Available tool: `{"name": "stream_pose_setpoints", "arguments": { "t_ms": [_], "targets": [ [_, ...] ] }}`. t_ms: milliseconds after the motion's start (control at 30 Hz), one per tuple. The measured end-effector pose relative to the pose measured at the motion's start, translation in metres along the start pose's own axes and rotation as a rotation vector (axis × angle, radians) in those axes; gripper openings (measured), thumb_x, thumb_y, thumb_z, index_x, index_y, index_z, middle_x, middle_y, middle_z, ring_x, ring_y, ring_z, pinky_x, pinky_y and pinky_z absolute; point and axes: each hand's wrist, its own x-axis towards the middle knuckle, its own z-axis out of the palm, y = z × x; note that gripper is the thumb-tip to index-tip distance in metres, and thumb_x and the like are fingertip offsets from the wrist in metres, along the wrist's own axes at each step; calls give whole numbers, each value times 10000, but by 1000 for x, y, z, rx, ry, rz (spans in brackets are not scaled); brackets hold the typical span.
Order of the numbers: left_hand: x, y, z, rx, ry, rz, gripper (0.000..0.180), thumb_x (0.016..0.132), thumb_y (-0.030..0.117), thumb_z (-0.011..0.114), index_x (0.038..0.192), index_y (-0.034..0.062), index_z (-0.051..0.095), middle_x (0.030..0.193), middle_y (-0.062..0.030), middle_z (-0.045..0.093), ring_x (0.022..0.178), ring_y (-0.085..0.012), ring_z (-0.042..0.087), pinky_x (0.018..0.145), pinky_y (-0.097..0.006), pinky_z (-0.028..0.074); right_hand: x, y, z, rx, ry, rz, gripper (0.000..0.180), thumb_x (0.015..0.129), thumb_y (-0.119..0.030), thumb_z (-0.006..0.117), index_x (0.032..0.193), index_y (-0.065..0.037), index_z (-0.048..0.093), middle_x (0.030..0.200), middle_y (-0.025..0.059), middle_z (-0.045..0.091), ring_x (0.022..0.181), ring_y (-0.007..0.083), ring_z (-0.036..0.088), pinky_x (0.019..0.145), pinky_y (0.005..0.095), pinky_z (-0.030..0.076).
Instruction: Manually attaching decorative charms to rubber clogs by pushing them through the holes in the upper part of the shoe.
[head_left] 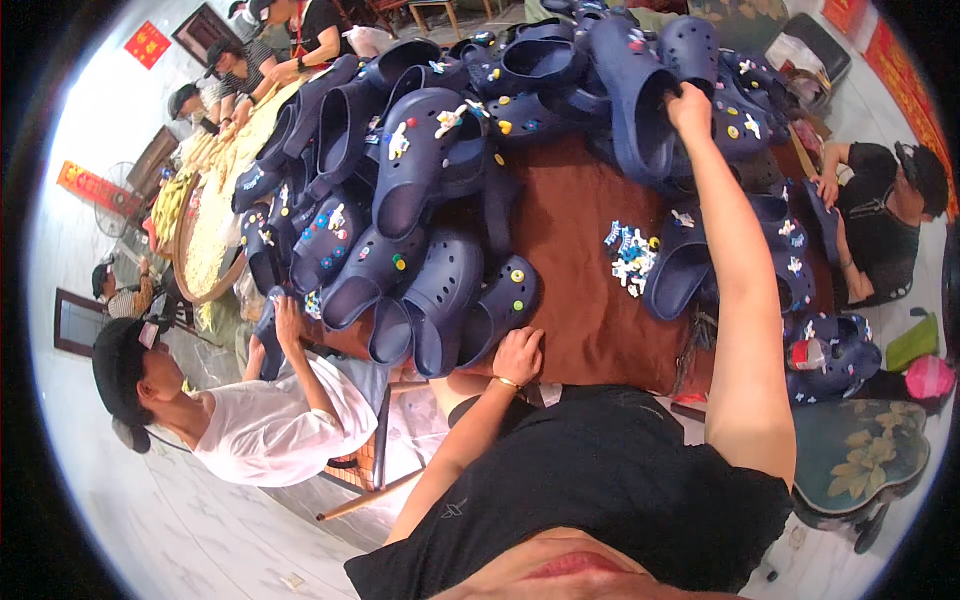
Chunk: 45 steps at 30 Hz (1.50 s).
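Observation:
At the far right of the table, my right hand (690,112) grips the edge of a navy clog (628,85). This clog is tilted, its open side facing me. My left hand (519,355) rests at the table's near edge with its fingers curled in and nothing visible in them. Just beyond it lies a navy clog with round yellow and green charms (508,305). A big heap of navy clogs (410,165) covers the left and far parts of the brown tabletop (575,230). Small white, blue and yellow shoe charms (632,262) lie in a loose pile right of the middle.
A person in a white shirt (270,425) sits at the left, handling a clog. Another in black (880,230) sits at the right, also holding one. More people work around a round tray (205,290) at the far left. A stool (855,455) stands at the near right.

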Motion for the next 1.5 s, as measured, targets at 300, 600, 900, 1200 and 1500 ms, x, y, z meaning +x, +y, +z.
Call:
{"name": "stream_pose_setpoints", "arguments": {
  "t_ms": [300,600,900,1200,1500],
  "targets": [
    [-7,-4,0,11,-43,-33,385,668,95,590,1049,68,535,1026,-112,520,935,-283,504,799,-370,439,-113,-17,3,450,-233,16,315,721,-125,558,1018,-27,594,922,221,618,910,347,597,784,384,466],
    [-6,-5,-5,-685,132,-587,358,903,235,454,1182,17,507,1102,-131,576,988,-216,553,867,-311,416,-340,-49,-40,364,-708,15,487,724,-114,594,1152,51,430,1031,288,526,979,412,521,850,429,421],
    [3,24,-21,-302,159,-203,561,727,-19,527,1271,11,394,1215,-192,480,1108,-351,469,952,-370,364,-347,-43,-41,528,-880,171,723,684,-379,696,1195,67,445,1140,280,494,1072,382,492,915,397,392],
    [-7,10,-16,-448,-99,-404,545,709,-55,459,1248,22,423,1160,-231,515,1096,-363,486,949,-392,377,-330,-24,-6,351,-627,-79,546,740,-196,626,1211,10,443,1176,226,469,1038,339,500,905,386,400],
    [1,0,-29,-392,-126,-393,545,714,-53,435,1241,88,446,1061,-241,556,1005,-393,523,866,-432,418,-315,-50,2,108,-692,-309,358,678,-44,647,1027,-2,580,1032,165,515,983,337,480,855,393,416]
  ]
}}
